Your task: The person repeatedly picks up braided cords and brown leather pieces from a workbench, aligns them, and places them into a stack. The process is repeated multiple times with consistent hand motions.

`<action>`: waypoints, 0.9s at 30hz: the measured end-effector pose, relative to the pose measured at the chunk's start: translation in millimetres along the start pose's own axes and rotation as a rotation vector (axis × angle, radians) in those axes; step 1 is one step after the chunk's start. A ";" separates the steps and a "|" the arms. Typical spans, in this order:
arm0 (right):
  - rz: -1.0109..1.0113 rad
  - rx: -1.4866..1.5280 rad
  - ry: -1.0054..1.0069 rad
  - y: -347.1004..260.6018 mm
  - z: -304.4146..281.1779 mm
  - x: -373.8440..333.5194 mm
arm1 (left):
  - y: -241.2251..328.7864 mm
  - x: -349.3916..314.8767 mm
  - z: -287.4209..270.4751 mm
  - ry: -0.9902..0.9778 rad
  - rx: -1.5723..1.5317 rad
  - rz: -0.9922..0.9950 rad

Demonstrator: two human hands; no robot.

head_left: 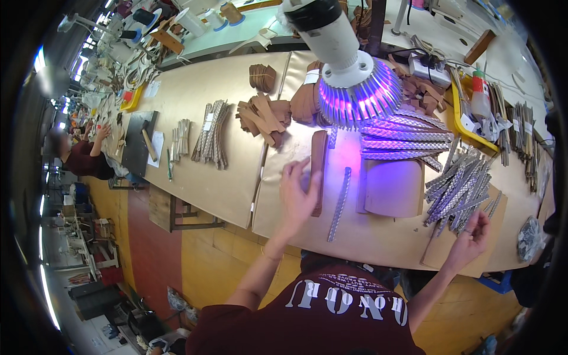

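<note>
Biggest of all here is the tan work table (231, 189), spread right across in front of the person. Over it hangs the ribbed lamp (361, 89), throwing violet light. Under the glow lies a fan of braided strips (405, 142), and just to its right sits a loose heap of silver strips (458, 192), ends pointing every way. Nearer the person than the fan is a curved tan panel (393, 189).

Now the hands! The left hand (297, 192) is at the long brown piece (318, 171), fingers loosely spread, thumb side against it, no clench that I can see. The right hand (471, 234) is at the heap's near edge, fingertips drawn together; whether they grasp a strip, I can't tell from here.

And the smallest, the single braided strip (339, 207), lies alone between brown piece and panel, slightly slanted, no finger on it. Good handling, I'd judge, means pinching just one strip by its end and easing it free lengthwise, so the tangle doesn't drag along, while a light left touch keeps the brown piece straight.
</note>
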State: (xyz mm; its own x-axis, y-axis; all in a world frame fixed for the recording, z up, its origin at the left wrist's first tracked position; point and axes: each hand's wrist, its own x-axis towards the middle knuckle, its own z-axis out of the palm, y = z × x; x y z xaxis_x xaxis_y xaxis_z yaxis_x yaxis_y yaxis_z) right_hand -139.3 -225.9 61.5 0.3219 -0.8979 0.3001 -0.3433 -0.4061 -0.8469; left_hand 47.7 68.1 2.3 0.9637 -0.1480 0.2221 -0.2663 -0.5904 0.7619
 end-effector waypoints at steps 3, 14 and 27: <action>-0.243 0.197 -0.287 -37.3 19.4 -34.1 | -24.7 43.1 7.1 -0.091 -0.156 -0.093; -0.758 0.016 -1.155 -110.6 93.3 -104.3 | -33.0 111.9 16.0 -0.357 -0.160 -0.150; -0.771 -0.137 -0.945 -107.4 169.3 -96.8 | -32.2 88.9 12.7 -0.166 -0.237 0.117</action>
State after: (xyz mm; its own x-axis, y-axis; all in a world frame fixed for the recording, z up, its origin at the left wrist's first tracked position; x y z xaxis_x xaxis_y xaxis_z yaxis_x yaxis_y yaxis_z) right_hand 15.8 -66.6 49.1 0.9753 0.0381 0.2176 0.1485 -0.8423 -0.5182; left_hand 142.2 63.9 -10.3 0.9108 -0.3432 0.2293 -0.3539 -0.3632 0.8619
